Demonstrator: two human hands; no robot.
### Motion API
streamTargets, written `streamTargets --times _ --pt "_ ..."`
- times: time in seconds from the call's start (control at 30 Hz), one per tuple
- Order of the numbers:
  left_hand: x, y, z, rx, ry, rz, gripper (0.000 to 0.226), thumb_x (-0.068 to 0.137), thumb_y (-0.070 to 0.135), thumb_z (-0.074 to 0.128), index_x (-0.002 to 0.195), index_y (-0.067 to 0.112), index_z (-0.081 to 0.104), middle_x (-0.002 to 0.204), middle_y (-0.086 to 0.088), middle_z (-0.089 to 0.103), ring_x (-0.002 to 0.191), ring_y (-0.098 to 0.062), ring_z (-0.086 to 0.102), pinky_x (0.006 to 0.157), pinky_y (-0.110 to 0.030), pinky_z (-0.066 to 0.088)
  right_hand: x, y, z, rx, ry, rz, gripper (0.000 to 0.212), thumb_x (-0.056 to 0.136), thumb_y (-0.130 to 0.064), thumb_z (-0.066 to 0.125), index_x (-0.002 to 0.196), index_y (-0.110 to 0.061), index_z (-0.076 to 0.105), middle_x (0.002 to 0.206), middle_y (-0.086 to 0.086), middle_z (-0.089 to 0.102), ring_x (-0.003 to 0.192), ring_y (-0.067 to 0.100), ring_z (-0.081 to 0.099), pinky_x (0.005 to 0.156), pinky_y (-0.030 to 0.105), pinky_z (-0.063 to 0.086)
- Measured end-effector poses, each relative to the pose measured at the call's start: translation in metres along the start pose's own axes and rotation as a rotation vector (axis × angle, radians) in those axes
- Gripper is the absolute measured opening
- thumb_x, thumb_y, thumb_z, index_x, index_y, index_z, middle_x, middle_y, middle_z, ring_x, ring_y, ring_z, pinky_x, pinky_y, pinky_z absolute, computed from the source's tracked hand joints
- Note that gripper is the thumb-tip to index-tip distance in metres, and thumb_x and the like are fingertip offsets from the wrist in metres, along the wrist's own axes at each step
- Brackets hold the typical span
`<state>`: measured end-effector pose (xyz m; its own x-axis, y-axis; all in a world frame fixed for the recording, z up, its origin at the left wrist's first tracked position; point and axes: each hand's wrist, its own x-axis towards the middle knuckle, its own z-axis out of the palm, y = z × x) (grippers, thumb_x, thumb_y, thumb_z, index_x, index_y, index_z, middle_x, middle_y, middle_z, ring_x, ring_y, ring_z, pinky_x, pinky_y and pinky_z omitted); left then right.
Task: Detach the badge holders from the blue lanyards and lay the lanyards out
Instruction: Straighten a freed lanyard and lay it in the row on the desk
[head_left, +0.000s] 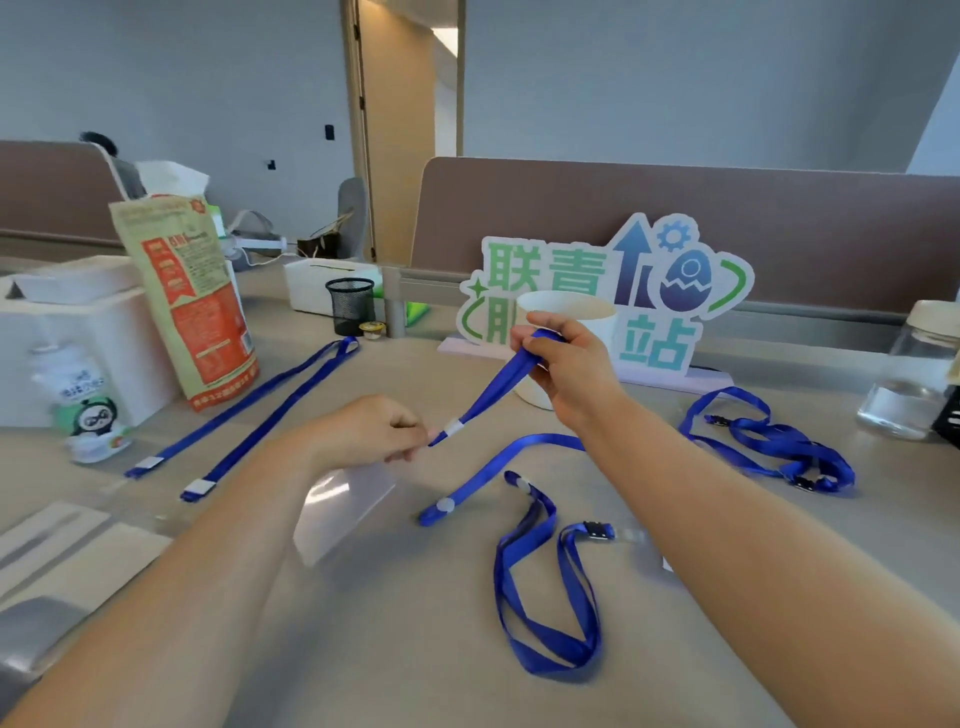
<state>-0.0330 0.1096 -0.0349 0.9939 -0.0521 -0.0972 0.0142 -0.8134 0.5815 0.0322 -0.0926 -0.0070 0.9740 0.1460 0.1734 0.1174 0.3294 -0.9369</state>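
Note:
I hold a blue lanyard (498, 387) taut in the air over the table. My right hand (563, 364) grips its upper, bunched part. My left hand (371, 428) pinches its lower end, just below the white band. A clear badge holder (340, 506) sits under my left hand, blurred; whether it hangs from the lanyard I cannot tell. Two lanyards (249, 415) lie straight side by side at the left. Another lanyard (545, 587) lies looped in front, and a tangled heap of lanyards (769, 441) lies at the right.
A white paper cup (587, 312) and a standing cut-out sign (654, 296) are right behind my right hand. An orange bag (192, 301), a white box (67, 332) and a small bottle (91, 410) stand at the left. A glass jar (909, 374) stands far right.

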Motion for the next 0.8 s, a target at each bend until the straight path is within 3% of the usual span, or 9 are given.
streamTargets --times 0.17,0.3,0.53,0.67,0.73,0.8 --pt "-0.027 -0.036 -0.015 0.093 -0.02 -0.118 0.038 0.094 0.04 0.046 0.064 0.019 0.058 0.07 0.004 0.056 0.072 -0.014 0.051 0.071 -0.026 0.041 0.008 0.011 0.052 0.026 -0.115 0.086 0.019 0.093 0.004 0.043 0.095 -0.011 0.054 0.082 0.005 0.063 0.064 0.013 0.059 0.064 0.023 0.052" --pt "-0.049 -0.055 -0.025 0.129 -0.032 -0.157 0.035 0.094 0.038 0.047 0.065 0.024 0.06 0.076 0.007 0.059 0.076 -0.01 0.052 0.074 -0.025 0.04 0.011 0.022 0.092 0.001 -0.168 0.133 0.017 0.096 0.0 0.04 0.098 -0.011 0.053 0.075 0.004 0.061 0.049 0.005 0.058 0.05 0.016 0.049" --pt "-0.074 -0.085 -0.034 0.182 -0.007 -0.202 0.034 0.09 0.044 0.051 0.066 0.026 0.066 0.078 0.008 0.063 0.077 -0.008 0.055 0.066 -0.023 0.04 0.013 0.035 0.143 0.063 -0.231 0.14 0.022 0.097 -0.001 0.04 0.089 -0.013 0.056 0.074 0.006 0.058 0.058 0.011 0.054 0.056 0.018 0.049" --pt "-0.079 -0.098 -0.036 0.252 -0.014 -0.222 0.03 0.089 0.043 0.053 0.065 0.027 0.061 0.073 0.011 0.059 0.077 -0.009 0.053 0.066 -0.022 0.039 0.01 0.039 0.159 0.085 -0.279 0.157 0.023 0.098 0.002 0.033 0.101 -0.006 0.054 0.076 0.008 0.058 0.059 0.012 0.051 0.058 0.02 0.047" --pt "-0.078 -0.103 -0.036 0.282 -0.013 -0.25 0.021 0.087 0.044 0.056 0.073 0.03 0.062 0.082 0.012 0.06 0.084 -0.009 0.054 0.072 -0.023 0.043 0.007 0.044 0.163 0.095 -0.308 0.183 0.026 0.098 0.003 0.03 0.112 -0.003 0.052 0.077 0.01 0.057 0.059 0.013 0.05 0.058 0.02 0.047" --pt "-0.077 -0.103 -0.038 0.246 0.035 -0.273 0.02 0.084 0.043 0.06 0.099 0.03 0.062 0.106 0.012 0.061 0.1 -0.009 0.055 0.088 -0.027 0.047 0.005 0.05 0.164 0.087 -0.338 0.209 0.029 0.098 0.003 0.029 0.119 -0.001 0.048 0.079 0.011 0.058 0.059 0.014 0.05 0.055 0.02 0.047"
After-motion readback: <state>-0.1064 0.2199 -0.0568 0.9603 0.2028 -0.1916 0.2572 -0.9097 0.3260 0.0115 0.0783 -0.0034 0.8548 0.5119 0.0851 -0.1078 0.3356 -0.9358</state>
